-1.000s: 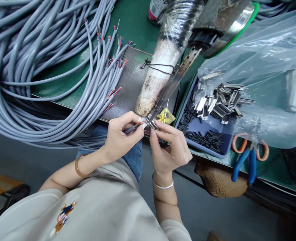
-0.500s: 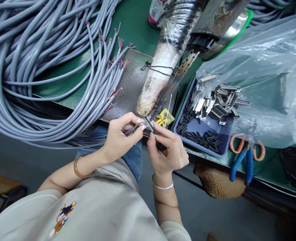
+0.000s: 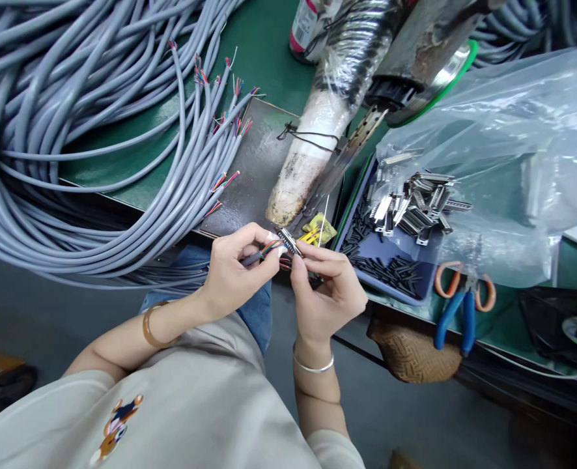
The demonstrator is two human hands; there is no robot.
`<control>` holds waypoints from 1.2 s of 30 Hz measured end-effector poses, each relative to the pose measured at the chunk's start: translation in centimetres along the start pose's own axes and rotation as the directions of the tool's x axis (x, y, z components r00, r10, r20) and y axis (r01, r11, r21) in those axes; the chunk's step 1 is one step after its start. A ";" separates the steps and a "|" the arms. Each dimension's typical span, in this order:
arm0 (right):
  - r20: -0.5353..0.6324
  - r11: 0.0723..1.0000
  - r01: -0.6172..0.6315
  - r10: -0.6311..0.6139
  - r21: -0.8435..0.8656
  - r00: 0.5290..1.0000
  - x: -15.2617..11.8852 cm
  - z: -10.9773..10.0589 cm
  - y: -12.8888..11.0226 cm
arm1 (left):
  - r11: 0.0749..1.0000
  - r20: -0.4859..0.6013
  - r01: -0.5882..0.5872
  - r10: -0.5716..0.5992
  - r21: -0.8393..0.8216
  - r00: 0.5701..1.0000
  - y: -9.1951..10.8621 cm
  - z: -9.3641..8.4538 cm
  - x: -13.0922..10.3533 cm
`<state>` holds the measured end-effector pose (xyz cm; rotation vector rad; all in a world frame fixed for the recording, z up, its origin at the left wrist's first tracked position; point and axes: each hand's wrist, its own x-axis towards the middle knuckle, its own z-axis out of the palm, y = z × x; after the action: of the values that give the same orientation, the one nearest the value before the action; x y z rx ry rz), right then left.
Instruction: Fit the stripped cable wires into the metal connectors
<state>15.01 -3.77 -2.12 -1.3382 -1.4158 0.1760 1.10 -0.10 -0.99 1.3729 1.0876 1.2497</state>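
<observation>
- Head view: left hand (image 3: 237, 268) pinches the grey cable (image 3: 252, 258); right hand (image 3: 328, 281) grips the metal connector (image 3: 289, 242), held between both hands near the soldering iron (image 3: 365, 132).
- Apparent step: bringing coloured wires (image 3: 269, 247) to the connector.
- Next move likely calls for steady, fine alignment.

Left hand (image 3: 234, 267) pinching, right hand (image 3: 328, 283) pinching, fingertips (image 3: 297, 266) close together, any contact hard to tell, forearms (image 3: 185, 316) converging

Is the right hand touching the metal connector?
Touching: the head view shows the right hand pinching the metal connector by one end.
</observation>
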 end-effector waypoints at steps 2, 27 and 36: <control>-0.013 0.995 0.077 -0.078 -0.062 0.997 0.0 0.0 0.1 | 0.999 0.005 -0.033 0.033 0.017 0.999 0.0 0.1 0.0; 0.063 0.923 0.286 -0.280 -0.258 0.958 -0.2 -0.3 0.5 | 0.994 0.020 0.108 -0.108 0.004 0.994 -0.2 0.2 0.2; 0.050 0.984 0.059 -0.051 -0.168 0.997 0.1 -1.0 -0.6 | 0.887 0.197 0.297 -0.239 -0.353 0.951 1.5 -0.8 0.2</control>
<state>15.43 -4.47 -1.25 -1.4393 -1.5323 0.0502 0.38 -0.08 0.51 0.9654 0.8434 1.0660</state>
